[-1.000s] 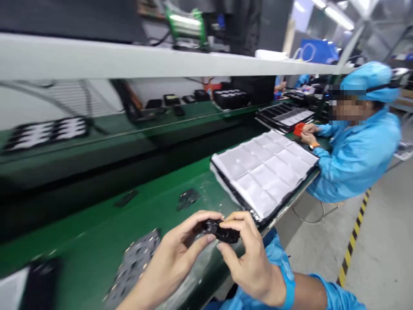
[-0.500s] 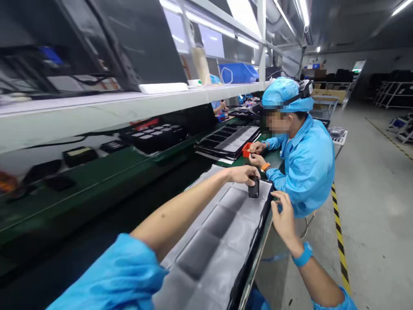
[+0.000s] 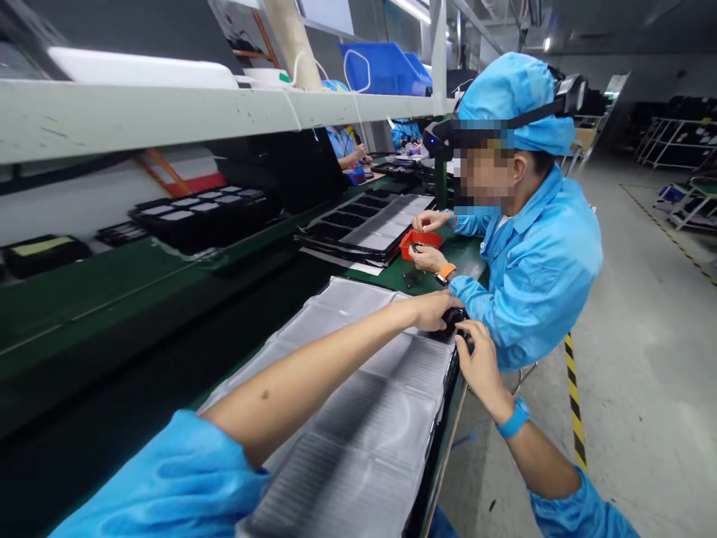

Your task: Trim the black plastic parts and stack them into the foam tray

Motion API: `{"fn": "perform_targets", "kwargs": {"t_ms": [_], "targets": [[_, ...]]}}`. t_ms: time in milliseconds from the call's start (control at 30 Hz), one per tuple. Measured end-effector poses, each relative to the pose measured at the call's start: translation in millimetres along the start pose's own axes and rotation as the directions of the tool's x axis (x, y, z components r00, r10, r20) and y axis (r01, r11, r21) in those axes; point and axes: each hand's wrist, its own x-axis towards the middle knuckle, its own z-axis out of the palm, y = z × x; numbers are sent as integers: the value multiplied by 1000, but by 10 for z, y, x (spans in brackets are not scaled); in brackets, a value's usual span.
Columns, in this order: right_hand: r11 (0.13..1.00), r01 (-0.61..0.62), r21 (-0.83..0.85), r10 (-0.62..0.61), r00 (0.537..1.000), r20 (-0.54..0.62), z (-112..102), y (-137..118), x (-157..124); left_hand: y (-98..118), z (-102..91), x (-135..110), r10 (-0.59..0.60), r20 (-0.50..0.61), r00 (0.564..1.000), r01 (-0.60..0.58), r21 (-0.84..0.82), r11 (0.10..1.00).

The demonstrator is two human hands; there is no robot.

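My left hand (image 3: pixel 432 309) reaches far along the bench and closes on a small black part (image 3: pixel 451 321) at the far right corner of a stack of trays covered with a grey sheet (image 3: pixel 358 403). My right hand (image 3: pixel 477 360) comes up from the bench edge, and its fingertips touch the same black part from the near side. Both arms wear blue sleeves, and a blue band circles my right wrist.
A co-worker in blue coat and cap (image 3: pixel 532 246) sits just beyond the trays, their hands at a small red box (image 3: pixel 420 242). More black trays (image 3: pixel 364 228) lie further along the green bench (image 3: pixel 112 299). A white shelf (image 3: pixel 168 104) runs overhead. A striped floor line (image 3: pixel 574 396) marks the aisle.
One second ago both hands held the black part close to me. My left hand carried it out to the tray stack's far corner, and my right hand has now joined it there. The view turned right.
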Motion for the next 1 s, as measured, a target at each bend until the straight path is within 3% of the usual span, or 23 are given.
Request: {"fn": "perform_targets", "kwargs": {"t_ms": [167, 400, 533, 733, 1000], "targets": [[1000, 21, -5, -21, 999, 34, 26, -11, 49, 75, 149, -166, -236, -161, 958, 248, 55, 967], [999, 39, -32, -37, 997, 68, 43, 5, 90, 62, 235, -126, -448, -190, 873, 463, 39, 885], [997, 54, -60, -48, 994, 96, 31, 18, 145, -2, 207, -168, -484, -203, 851, 501, 37, 865], [987, 81, -137, -57, 983, 173, 66, -8, 247, -137, 143, -272, -468, -223, 855, 486, 32, 873], [973, 110, -201, -54, 963, 264, 71, -13, 359, -226, 271, -287, -452, -309, 836, 464, -38, 885]]}}
